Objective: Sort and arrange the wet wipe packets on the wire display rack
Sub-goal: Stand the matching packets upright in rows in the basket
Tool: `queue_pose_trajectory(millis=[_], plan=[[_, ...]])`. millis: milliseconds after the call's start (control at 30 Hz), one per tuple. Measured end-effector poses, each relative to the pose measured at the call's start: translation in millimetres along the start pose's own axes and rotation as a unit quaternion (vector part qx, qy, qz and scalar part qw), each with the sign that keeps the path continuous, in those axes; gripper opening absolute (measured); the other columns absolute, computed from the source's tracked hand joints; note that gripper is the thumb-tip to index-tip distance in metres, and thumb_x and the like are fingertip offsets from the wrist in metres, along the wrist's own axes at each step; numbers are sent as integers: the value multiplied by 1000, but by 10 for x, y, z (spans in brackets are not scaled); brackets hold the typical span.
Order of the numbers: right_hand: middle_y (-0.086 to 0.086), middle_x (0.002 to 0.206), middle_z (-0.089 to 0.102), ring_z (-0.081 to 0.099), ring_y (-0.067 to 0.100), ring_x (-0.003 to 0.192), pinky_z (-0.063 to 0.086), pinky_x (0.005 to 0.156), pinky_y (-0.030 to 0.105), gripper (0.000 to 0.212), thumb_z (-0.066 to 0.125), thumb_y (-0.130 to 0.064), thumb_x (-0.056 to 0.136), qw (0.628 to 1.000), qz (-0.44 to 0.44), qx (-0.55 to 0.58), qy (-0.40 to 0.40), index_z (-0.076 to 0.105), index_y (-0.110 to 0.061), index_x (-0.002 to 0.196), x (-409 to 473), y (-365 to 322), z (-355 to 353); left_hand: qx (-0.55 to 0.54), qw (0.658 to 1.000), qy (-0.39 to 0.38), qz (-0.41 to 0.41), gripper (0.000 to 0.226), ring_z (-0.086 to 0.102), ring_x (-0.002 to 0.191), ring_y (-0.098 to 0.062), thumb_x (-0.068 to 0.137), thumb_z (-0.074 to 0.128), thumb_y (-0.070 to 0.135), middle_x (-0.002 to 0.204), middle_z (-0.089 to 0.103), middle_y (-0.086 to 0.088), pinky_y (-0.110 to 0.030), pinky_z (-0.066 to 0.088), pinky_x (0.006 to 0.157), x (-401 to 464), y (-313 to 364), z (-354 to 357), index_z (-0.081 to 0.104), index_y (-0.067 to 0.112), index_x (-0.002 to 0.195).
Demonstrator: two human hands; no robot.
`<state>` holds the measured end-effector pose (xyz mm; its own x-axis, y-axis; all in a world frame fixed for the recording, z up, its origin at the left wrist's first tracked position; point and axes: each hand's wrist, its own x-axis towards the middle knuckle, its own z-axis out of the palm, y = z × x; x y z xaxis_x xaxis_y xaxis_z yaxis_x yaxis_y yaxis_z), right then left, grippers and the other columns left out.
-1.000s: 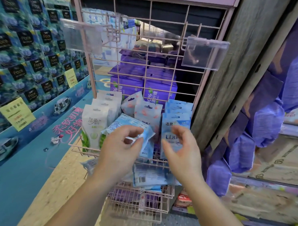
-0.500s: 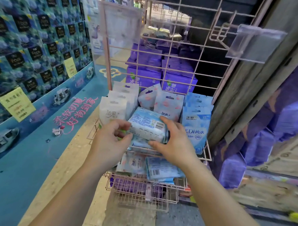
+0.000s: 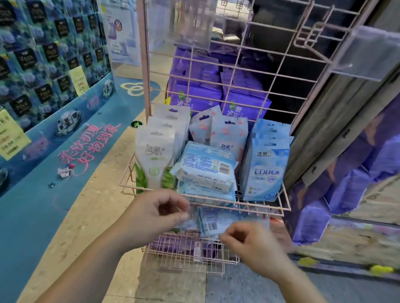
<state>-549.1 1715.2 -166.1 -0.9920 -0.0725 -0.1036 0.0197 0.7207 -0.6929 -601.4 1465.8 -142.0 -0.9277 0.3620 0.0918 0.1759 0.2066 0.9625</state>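
The pink wire rack [image 3: 263,205] has an upper basket holding upright white-and-green packets [image 3: 154,154] at left, pink-patterned packets [image 3: 228,135] at the back middle and blue EDI packets [image 3: 265,169] at right. A stack of flat blue packets [image 3: 207,167] lies in its front middle. Just below, a blue packet with a barcode [image 3: 217,221] lies in the lower basket. My left hand [image 3: 156,215] pinches that packet's left edge. My right hand [image 3: 248,243] pinches its near edge. Motion blur hides the fingertips' exact hold.
Purple packs [image 3: 196,94] are stacked behind the rack's grid. A clear price-tag holder [image 3: 374,55] sticks out at upper right. A tall blue product display [image 3: 39,55] stands to the left, a wooden post [image 3: 331,115] to the right. Purple packets [image 3: 180,246] fill the lower basket's bottom.
Both hands let go of the flat blue packet, which now lies on the front-middle stack, and dropped down to the packet in the lower basket. The view moved closer.
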Motion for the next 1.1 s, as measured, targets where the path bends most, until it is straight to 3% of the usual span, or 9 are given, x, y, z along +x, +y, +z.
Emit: queue_pose_trajectory(millis=[33, 100, 200, 400, 600, 733, 867, 1000, 1100], plan=[[-17, 78, 69, 62, -5, 72, 53, 70, 22, 7, 66, -43, 79, 999, 35, -7, -12, 69, -37, 83, 27, 167, 138, 6, 1000, -27, -8, 26, 65, 72, -1, 70, 80, 20, 85, 72, 7, -18, 52, 66, -15, -78, 45, 72, 36, 88], [-8, 112, 63, 63, 10, 98, 50, 81, 24, 35, 68, -29, 82, 994, 97, -44, 18, 62, -31, 117, 122, 425, 349, 38, 995, -77, -40, 34, 65, 87, 3, 71, 81, 22, 94, 71, 18, -17, 51, 75, -28, -273, 160, 69, 47, 91], [7, 129, 51, 54, 26, 114, 46, 88, 28, 59, 69, -20, 79, 986, 124, -79, 78, 47, -21, 134, 339, 641, 474, 83, 985, -108, -106, 44, 57, 111, 0, 73, 80, 25, 116, 62, 17, -20, 48, 92, 4, -547, 356, 61, 44, 108], [0, 153, 22, 15, 30, 141, 24, 110, 45, 89, 50, -72, 69, 950, 186, -244, -68, 16, -37, 144, 738, 675, 808, -6, 981, -48, -186, 50, 61, 92, -5, 75, 78, 7, 119, 59, 2, -7, 47, 69, 44, -835, 697, 55, 21, 117], [4, 137, 43, 36, 36, 123, 31, 105, 41, 41, 50, -40, 91, 971, 127, -177, 97, 45, -46, 131, 635, 789, 813, 15, 980, -8, -200, 53, 63, 95, -4, 71, 82, 18, 124, 57, 0, -11, 48, 73, 43, -898, 738, 53, 34, 112], [11, 110, 60, 55, 39, 98, 48, 82, 42, 35, 61, -19, 87, 971, -26, -182, 153, 63, -31, 120, 383, 606, 719, 247, 962, 27, -115, 82, 40, 128, -21, 61, 83, 42, 137, 43, -6, -28, 37, 102, 97, -879, 807, 45, 30, 132], [7, 98, 67, 61, 34, 84, 52, 69, 41, 33, 67, -19, 77, 965, -119, -168, 162, 68, -22, 110, 92, 450, 830, 364, 931, -17, -18, 46, 55, 110, -22, 72, 69, 38, 119, 63, 4, -28, 44, 85, 102, -770, 915, 59, 40, 117], [2, 106, 62, 56, 23, 99, 45, 83, 38, 36, 70, -23, 77, 978, -56, -71, 190, 63, -20, 112, -22, 488, 886, 287, 957, -27, -28, 31, 60, 94, -6, 79, 69, 26, 102, 68, 16, -21, 46, 75, -15, -774, 922, 68, 39, 107], [3, 103, 60, 53, 19, 99, 44, 86, 34, 37, 74, -22, 76, 968, 65, 2, 241, 58, -13, 108, 2, 653, 843, 152, 981, 27, -116, 20, 59, 81, 11, 77, 76, 29, 87, 67, 29, -7, 41, 66, -133, -824, 776, 71, 44, 90]])
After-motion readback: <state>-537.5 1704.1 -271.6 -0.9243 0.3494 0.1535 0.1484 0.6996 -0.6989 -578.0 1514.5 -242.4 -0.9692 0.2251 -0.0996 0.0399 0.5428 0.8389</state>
